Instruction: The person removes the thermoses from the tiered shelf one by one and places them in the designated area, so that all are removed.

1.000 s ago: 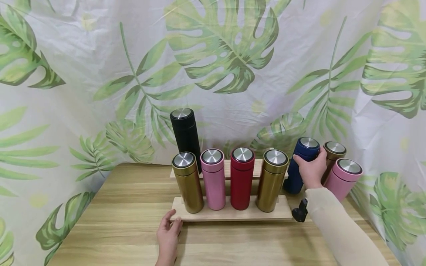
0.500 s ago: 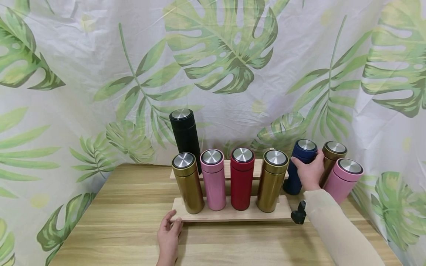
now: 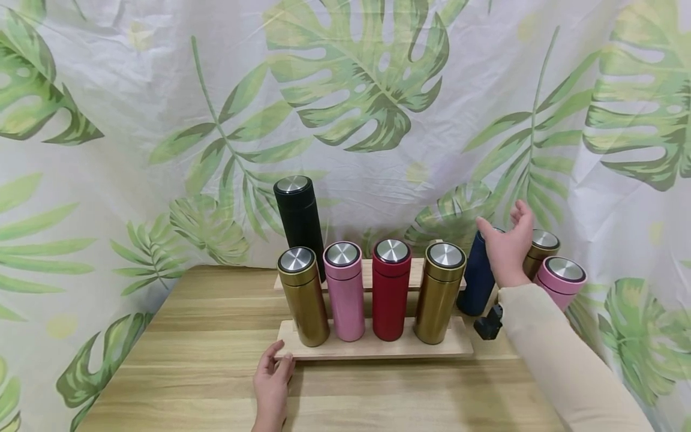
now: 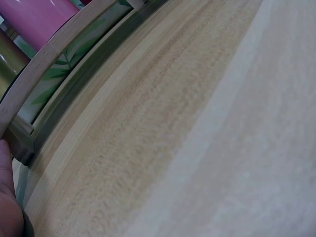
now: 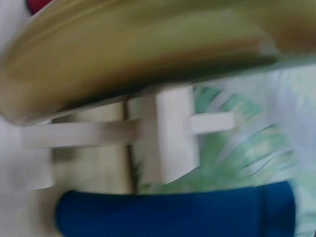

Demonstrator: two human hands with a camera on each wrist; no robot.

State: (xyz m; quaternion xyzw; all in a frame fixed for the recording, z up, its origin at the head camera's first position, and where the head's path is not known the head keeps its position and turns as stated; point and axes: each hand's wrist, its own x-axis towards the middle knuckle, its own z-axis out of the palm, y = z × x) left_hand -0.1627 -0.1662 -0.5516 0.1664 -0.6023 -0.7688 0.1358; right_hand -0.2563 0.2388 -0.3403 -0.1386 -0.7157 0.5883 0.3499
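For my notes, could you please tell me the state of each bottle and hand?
Black bottle: upright, capped
Left gold bottle: upright, capped
Left pink bottle: upright, capped
Red bottle: upright, capped
Right gold bottle: upright, capped
Blue bottle: upright, partly hidden
Bronze bottle: capped, partly hidden
Rightmost pink bottle: capped, partly hidden
Left hand: holding stand
Right hand: empty

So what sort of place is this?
Possibly a makeshift filming or display corner: a leafy cloth hangs behind a wooden table, where bottles stand in a row on a rack.

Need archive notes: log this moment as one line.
left hand: holds wooden rack; right hand: near blue bottle, gripping nothing; black bottle: upright
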